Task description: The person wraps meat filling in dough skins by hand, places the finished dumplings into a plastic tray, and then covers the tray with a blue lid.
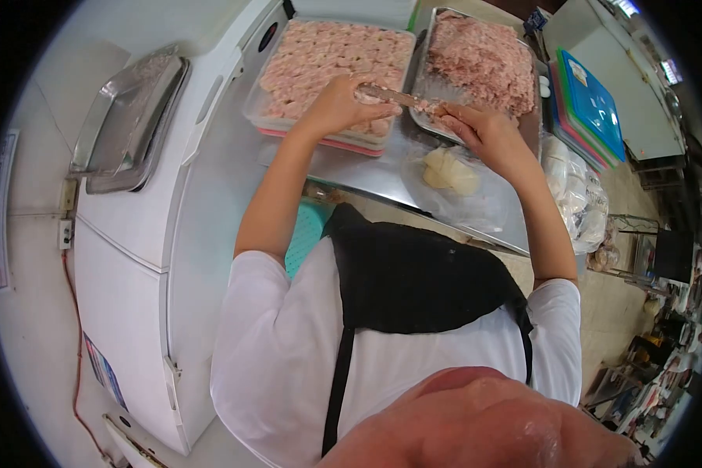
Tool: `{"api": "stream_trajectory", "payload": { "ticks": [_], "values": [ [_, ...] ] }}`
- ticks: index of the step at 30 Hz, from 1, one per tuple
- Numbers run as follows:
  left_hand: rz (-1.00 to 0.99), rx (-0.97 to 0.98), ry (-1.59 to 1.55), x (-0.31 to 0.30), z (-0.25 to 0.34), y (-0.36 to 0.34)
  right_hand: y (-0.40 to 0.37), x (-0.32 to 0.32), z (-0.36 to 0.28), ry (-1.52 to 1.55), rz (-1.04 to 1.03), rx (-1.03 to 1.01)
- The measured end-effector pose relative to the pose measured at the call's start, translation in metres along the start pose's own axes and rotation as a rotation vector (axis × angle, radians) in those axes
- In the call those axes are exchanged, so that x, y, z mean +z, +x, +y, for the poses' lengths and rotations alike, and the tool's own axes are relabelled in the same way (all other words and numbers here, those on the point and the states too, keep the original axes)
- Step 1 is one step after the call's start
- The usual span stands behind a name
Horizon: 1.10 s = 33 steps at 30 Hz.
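My left hand [338, 108] is curled round a small dumpling [369, 97], largely hidden by its fingers, over the near edge of a plastic tray [376, 142] packed with rows of pink meat dumplings [331, 62]. In my right hand [480, 134] is a flat brown spatula [398, 97], its far end reaching to the left hand and bits of meat near the fingers. Beyond the right hand lies a metal tray [419, 82] heaped with ground meat [483, 58]. Just below that hand, a stack of pale round wrappers [450, 171] rests on clear plastic.
Coloured plastic lids [589, 109] are stacked at the right, with white plastic-wrapped packs [573, 187] nearer me. Empty metal pans [129, 117] rest on the white appliance [125, 234] at left. A turquoise basket [304, 234] sits below the steel tabletop [366, 179].
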State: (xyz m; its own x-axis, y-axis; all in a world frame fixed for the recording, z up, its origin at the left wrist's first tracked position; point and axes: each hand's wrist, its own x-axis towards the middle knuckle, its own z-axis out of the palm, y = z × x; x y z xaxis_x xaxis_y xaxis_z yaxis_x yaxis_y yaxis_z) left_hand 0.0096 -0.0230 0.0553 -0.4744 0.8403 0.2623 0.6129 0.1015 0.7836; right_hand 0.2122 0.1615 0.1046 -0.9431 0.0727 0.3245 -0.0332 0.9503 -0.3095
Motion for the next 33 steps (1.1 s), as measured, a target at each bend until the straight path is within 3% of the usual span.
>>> {"api": "stream_trajectory", "payload": {
  "ticks": [3, 5, 8, 10, 11, 14, 18, 26, 30, 33],
  "values": [
    [0.001, -0.053, 0.136, -0.028, -0.034, -0.014, 0.012, 0.011, -0.005, 0.12, -0.091, 0.077],
    [-0.081, -0.057, 0.055, -0.064, -0.035, -0.027, 0.005, 0.021, 0.007, 0.235, 0.009, 0.099],
    [0.173, -0.085, 0.144, -0.106, -0.083, -0.05, -0.013, 0.029, 0.015, 0.331, 0.062, 0.283],
    [0.203, -0.158, 0.422, -0.127, -0.108, -0.058, -0.025, 0.032, 0.013, 0.367, 0.055, 0.434],
    [0.216, -0.192, 0.56, -0.132, -0.118, -0.059, -0.03, 0.034, 0.012, 0.384, 0.049, 0.5],
    [0.131, -0.29, 0.598, -0.132, -0.134, -0.052, -0.046, 0.046, 0.018, 0.424, 0.095, 0.607],
    [0.103, -0.356, 0.667, -0.12, -0.117, -0.039, -0.05, 0.05, 0.01, 0.482, 0.107, 0.715],
    [0.12, -0.125, 0.588, -0.109, -0.18, -0.032, -0.053, 0.049, 0.006, 0.457, 0.124, 0.692],
    [0.145, -0.074, 0.77, -0.117, -0.152, -0.037, -0.057, 0.039, 0.024, 0.408, 0.051, 0.732],
    [0.149, -0.045, 0.837, -0.124, -0.16, -0.034, -0.061, 0.048, 0.065, 0.262, 0.189, 0.432]
  ]
}}
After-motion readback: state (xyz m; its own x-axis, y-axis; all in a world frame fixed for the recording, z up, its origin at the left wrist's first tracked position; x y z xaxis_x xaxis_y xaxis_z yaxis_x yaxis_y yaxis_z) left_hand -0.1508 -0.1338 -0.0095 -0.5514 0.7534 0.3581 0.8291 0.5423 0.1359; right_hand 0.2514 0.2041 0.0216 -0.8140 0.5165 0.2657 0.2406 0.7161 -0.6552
